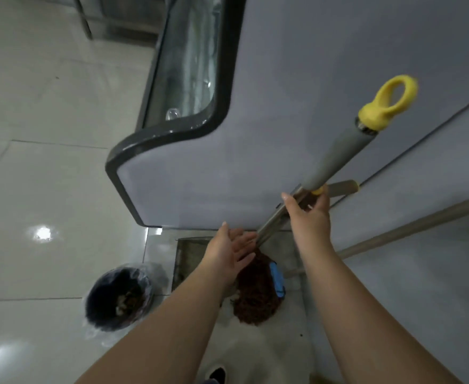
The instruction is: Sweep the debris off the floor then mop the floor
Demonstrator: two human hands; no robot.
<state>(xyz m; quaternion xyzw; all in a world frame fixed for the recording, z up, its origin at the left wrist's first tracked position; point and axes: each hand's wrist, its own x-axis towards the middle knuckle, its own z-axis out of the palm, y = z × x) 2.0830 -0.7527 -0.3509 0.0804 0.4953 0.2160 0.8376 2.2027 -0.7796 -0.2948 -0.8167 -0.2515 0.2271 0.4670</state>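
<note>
Both hands meet the mop handle (335,159) (right fingers (317,199) hidden).

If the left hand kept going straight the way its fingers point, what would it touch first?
Most likely the mop handle. The left hand is open, its fingertips aimed at the metal shaft just below where the right hand grips it. Depth is unclear from this one view, so it could pass slightly in front.

Mop (335,159): leaning against the display freezer (283,120), head on the floor (48,189) below.
Right hand (309,214): on the mop handle, above the left hand (232,253).
Lined bin (118,297): left of the mop head.
Second handle (410,223): right of the mop.
</note>
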